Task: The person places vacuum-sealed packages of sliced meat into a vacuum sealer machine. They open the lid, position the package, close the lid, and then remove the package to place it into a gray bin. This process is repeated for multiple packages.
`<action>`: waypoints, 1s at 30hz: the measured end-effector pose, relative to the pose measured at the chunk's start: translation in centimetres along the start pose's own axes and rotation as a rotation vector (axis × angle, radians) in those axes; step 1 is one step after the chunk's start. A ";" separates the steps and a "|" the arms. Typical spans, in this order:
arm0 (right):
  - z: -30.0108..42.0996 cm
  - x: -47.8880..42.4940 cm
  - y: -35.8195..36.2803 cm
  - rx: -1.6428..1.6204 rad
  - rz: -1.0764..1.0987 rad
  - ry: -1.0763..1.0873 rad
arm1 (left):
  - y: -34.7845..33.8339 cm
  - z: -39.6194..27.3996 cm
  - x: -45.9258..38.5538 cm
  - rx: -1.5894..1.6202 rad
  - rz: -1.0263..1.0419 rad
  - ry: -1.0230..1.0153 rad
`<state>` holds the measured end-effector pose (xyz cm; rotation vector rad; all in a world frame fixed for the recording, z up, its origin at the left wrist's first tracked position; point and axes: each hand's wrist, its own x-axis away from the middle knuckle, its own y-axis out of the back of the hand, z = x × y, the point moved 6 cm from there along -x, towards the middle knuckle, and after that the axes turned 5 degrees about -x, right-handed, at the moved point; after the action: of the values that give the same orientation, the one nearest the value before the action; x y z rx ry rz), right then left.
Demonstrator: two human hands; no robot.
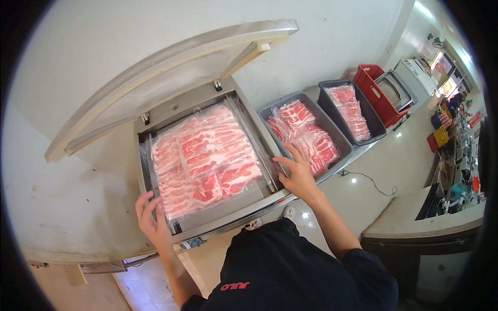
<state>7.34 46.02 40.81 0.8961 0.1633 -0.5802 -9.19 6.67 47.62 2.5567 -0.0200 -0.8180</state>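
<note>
Sliced raw pork belly in clear plastic bags (218, 149) lies spread and overlapping in the chamber of a stainless-steel vacuum sealer (237, 212). Its hinged lid (175, 74) is raised toward the wall. My left hand (153, 223) is at the chamber's left front edge, fingers apart beside a bag's margin; whether the fingertips touch the plastic cannot be told. Over the right rim, between the chamber and a grey tub (344, 157), my right hand (299, 175) has spread fingers and no object visible in its grasp. More bagged pork (307, 134) fills part of that tub.
A second dark tub (379, 136) behind it holds bagged slices (348, 112). Farther along stands a red crate (373, 93) with metal trays (393, 91). A black cable (373, 184) runs across the floor. A counter (424, 223) is at right; distant clutter lies beyond.
</note>
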 end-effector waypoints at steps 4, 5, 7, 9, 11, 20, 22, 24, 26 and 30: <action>1.1 -0.6 -0.1 0.094 0.010 0.056 | -1.5 1.8 5.0 -0.046 -0.107 0.031; 1.2 -0.8 -0.2 0.117 0.025 0.067 | -1.6 1.7 5.6 -0.104 -0.111 -0.004; 0.9 -1.1 -0.6 0.147 0.029 0.073 | -2.0 1.1 5.6 -0.217 -0.123 -0.085; 0.9 -1.5 -0.8 0.155 0.020 0.059 | -2.1 1.1 5.3 -0.222 -0.158 -0.079; 0.9 -2.1 -1.1 0.144 -0.005 0.024 | -2.1 0.9 5.1 -0.241 -0.171 -0.083; 0.0 -6.6 -0.8 -0.116 0.123 -0.106 | -2.5 0.5 4.7 -0.292 -0.118 -0.112; 1.1 -5.0 0.0 0.043 0.183 -0.039 | -2.4 0.4 4.7 -0.302 -0.111 -0.107; 2.3 -3.2 1.0 0.124 0.235 0.034 | -2.6 -0.2 4.2 -0.293 -0.101 -0.129; 3.3 -1.8 1.6 0.130 0.289 0.116 | -3.1 -1.8 3.3 -0.297 -0.029 -0.193; 3.5 -1.1 2.0 0.172 0.281 0.195 | -7.7 -9.6 -1.4 -0.322 0.311 -0.494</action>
<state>7.14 44.69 44.79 1.1216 0.1610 -0.2475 -5.91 17.81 52.05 1.9385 -0.3955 -1.1914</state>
